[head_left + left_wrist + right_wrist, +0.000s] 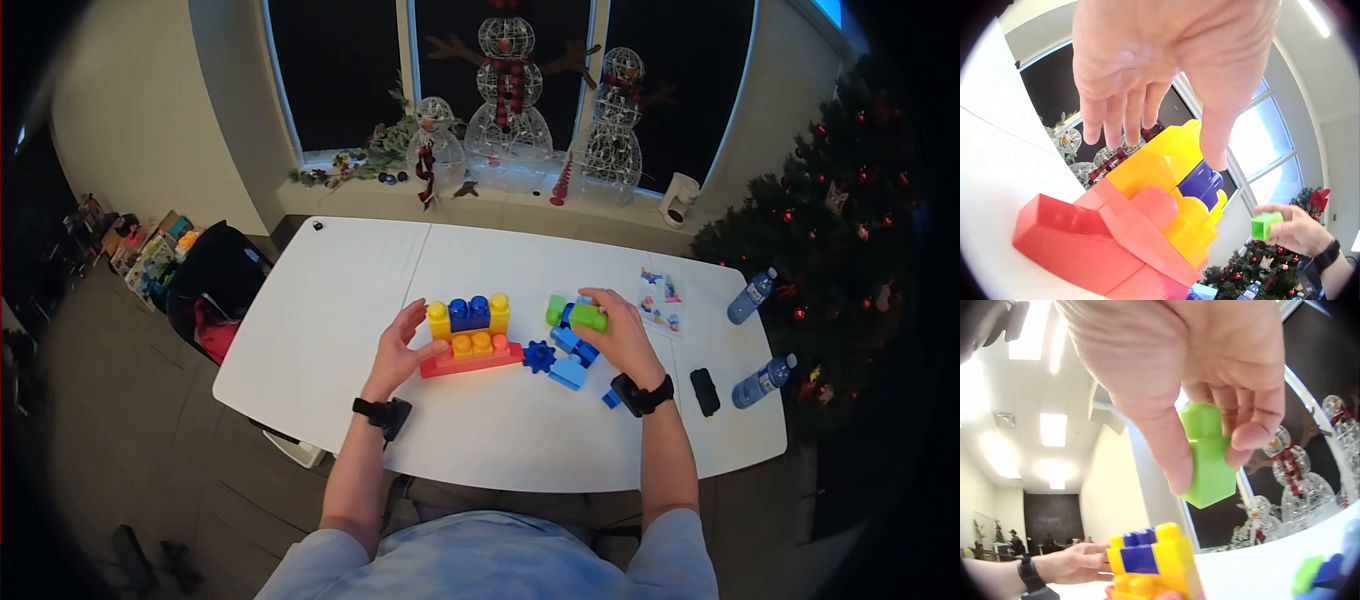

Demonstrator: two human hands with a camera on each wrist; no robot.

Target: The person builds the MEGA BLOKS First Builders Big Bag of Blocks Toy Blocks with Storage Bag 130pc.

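A toy building-block structure stands on the table, with a long red base [472,362], an orange-yellow block row [480,346], and yellow blocks [438,322] flanking a dark blue block [468,318] on top. My left hand [400,352] is at its left end, fingers extended and thumb apart; the left wrist view shows the palm above the red and yellow blocks. My right hand [622,338] pinches a green building block [1210,464] between thumb and fingers, raised above the loose blocks. A dark blue gear-shaped piece [539,357] lies right of the red base.
Loose light blue blocks [567,374] and another green block [555,309] lie below and around my right hand. A picture sheet [660,300], two water bottles [752,296] and a black case [705,392] are on the table's right side. Wire snowmen [510,125] stand behind.
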